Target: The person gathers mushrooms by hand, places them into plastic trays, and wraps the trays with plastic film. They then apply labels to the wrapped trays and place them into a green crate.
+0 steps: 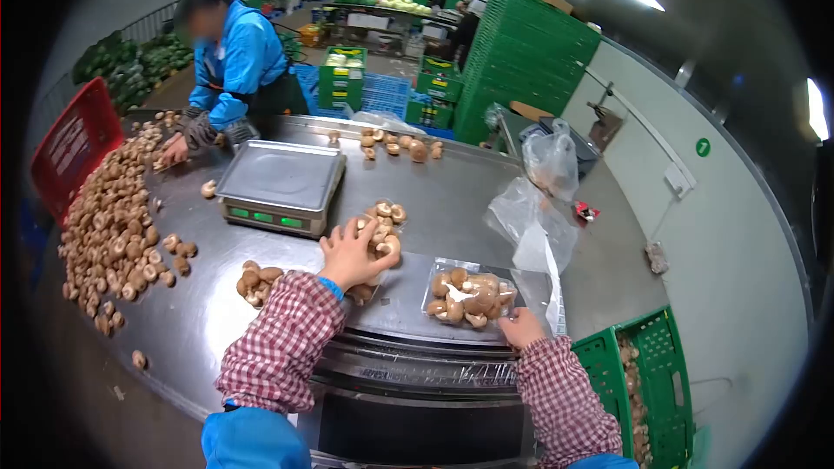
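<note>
On the far left, a red crate [76,148] leans behind a broad pile of loose mushrooms [122,226], where a co-worker's hand [174,149] is at work; the pile's near edge is unwalled, so a knock could send strays rolling over the table's near rim. Right of it, a scale [282,178] stands with its display toward the person, and a small cluster of mushrooms [258,282] sits nearer, just beside the left sleeve [282,339], which could sweep it apart if the elbow swings out. The left hand [352,256] spreads its fingers and thumb over the middle mushrooms [382,226], right of the scale; whether it grips them or only rests there I cannot tell. Pressing too hard could bruise caps, and an uneven lift could spill some. Farther right, a wrapped pack [469,295] lies on the metal surface, its near right corner at the fingertips of the right hand [523,328]; whether they pinch it is hidden. Tugging that corner could tear or loosen the film. Beyond, crumpled plastic bags [539,226] lie close enough to snag a sleeve, while a green crate [673,365] stands low at the near right.
</note>
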Motion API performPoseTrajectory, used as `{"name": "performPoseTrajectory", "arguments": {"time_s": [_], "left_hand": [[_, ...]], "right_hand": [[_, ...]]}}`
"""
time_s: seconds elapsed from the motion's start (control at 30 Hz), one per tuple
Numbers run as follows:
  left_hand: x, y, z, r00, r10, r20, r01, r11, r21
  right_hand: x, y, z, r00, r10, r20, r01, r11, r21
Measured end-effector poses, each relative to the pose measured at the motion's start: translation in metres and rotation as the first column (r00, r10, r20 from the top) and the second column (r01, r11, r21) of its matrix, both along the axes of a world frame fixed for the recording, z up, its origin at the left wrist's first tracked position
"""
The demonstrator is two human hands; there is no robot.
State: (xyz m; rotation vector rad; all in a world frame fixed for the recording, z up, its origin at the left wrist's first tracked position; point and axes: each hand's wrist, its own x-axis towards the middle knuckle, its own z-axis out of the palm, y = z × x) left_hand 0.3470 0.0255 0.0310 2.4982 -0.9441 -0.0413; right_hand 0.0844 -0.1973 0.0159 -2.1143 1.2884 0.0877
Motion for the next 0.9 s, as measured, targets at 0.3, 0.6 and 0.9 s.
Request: {"name": "performPoseTrajectory", "arguments": {"time_s": [0.3, 0.6, 0.9], "left_hand": [[-0.013, -0.006, -0.022, 0.886, -0.422, 0.193, 0.449, 0.884, -0.131], [-0.043, -0.038, 0.007, 0.654, -0.748, 0.110, 0.750, 0.661, 0.030], [-0.058, -0.039, 0.039, 0.808, -0.563, 0.175, 0.555, 0.826, 0.093]], "right_hand": [[-0.023, 0.021, 0.036, 0.630, -0.589, 0.507, 0.042, 0.677, 0.735], [-0.263, -0.120, 0.145, 0.083, -0.671, 0.736, 0.166, 0.738, 0.654], [-0.473, -0.365, -0.084, 0.606, -0.631, 0.485, 0.724, 0.690, -0.008]]}}
